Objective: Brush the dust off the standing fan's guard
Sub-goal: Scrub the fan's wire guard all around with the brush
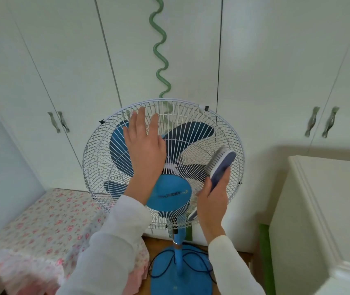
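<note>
- 2 hands are at the fan: the left hand [145, 143] lies flat at the upper left of the guard [229, 133], and the right hand [213, 199] holds the brush [221, 165] at the guard's right-centre.
- Task item: the guard is the white wire cage on the standing fan [178, 245]. It tilts up toward the camera in front of white wardrobe doors [63, 60], with blue blades [118, 145] visible behind the wires.
- Risk 1: the fan head swivels or tips back. Cause: a brush stroke pushing harder than the left hand counters.
- Risk 2: the whole fan rocks on its round base [180, 271]. Cause: force applied high above that base. A dark cord [163, 267] loops over the base and could snag a foot.
- Risk 3: bristles jam between the wires or poke through to a blade. Cause: the brush held too steeply.
- Risk 4: loosened dust drops onto the floral cover [42, 226] just beside the fan, lower left.
- Left hand pose: fingers straight, palm toward the wires, forearm crossing the blue hub cap [168, 193]. It holds nothing. Whether it presses or hovers cannot be told.
- Right hand pose: fingers and thumb wrap the brush handle and the forearm rises from below. The dark back of the brush faces right and the white bristles face the wires. Bristle contact is not confirmed.
</note>
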Tool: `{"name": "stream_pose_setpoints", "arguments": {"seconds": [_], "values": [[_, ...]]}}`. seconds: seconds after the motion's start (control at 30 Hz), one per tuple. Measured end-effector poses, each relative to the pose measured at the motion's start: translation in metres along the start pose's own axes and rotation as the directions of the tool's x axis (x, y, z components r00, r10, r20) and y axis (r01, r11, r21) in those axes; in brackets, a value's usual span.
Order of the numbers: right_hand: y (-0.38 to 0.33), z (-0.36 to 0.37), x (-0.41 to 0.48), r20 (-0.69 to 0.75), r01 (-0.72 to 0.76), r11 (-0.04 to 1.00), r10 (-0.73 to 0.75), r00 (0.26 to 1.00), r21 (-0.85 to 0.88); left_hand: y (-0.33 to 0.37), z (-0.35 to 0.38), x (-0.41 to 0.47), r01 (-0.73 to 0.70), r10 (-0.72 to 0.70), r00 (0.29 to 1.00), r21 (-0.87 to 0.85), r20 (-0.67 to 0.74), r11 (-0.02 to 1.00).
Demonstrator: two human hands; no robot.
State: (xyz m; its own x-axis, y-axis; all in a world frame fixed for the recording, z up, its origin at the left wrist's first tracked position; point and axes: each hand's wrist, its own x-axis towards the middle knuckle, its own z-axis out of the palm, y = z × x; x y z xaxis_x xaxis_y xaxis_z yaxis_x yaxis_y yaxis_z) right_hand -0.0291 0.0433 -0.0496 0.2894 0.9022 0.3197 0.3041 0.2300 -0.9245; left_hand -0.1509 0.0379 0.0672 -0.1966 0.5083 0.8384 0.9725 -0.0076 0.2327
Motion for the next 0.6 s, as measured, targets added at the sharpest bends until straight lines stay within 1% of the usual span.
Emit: {"name": "stream_pose_setpoints", "arguments": {"seconds": [0.07, 0.13, 0.2, 0.3, 0.4, 0.53, 0.6], "values": [[0.0, -0.001, 0.001, 0.016, -0.028, 1.0, 0.028, 0.999, 0.001, 0.004, 0.0, -0.004, -0.004, 0.003, 1.0, 0.024, 0.014, 1.0], [0.001, -0.003, 0.002, 0.029, -0.042, 0.999, 0.042, 0.999, 0.012, 0.008, 0.002, -0.008, 0.006, -0.011, 0.998, 0.066, 0.069, 0.998], [0.001, -0.006, 0.003, 0.037, -0.034, 0.999, 0.033, 0.999, 0.025, 0.011, 0.006, -0.008, 0.038, -0.051, 0.992, 0.11, 0.113, 0.993], [-0.001, -0.011, 0.0, 0.017, -0.01, 0.997, 0.009, 1.0, 0.072, 0.015, 0.01, -0.007, 0.078, -0.093, 0.989, 0.124, 0.118, 0.989], [-0.01, -0.011, -0.01, -0.015, 0.071, 0.99, -0.07, 0.997, 0.118, 0.014, 0.011, -0.008, 0.082, -0.096, 0.988, 0.121, 0.117, 0.989], [-0.034, 0.01, -0.015, -0.05, 0.278, 0.957, -0.275, 0.96, 0.079, 0.006, 0.011, -0.012, 0.046, -0.057, 0.991, 0.092, 0.123, 0.995], [-0.039, 0.021, -0.011, -0.059, 0.276, 0.959, -0.273, 0.96, 0.057, 0.004, 0.011, -0.013, 0.05, -0.06, 0.991, 0.089, 0.122, 0.995]]}}
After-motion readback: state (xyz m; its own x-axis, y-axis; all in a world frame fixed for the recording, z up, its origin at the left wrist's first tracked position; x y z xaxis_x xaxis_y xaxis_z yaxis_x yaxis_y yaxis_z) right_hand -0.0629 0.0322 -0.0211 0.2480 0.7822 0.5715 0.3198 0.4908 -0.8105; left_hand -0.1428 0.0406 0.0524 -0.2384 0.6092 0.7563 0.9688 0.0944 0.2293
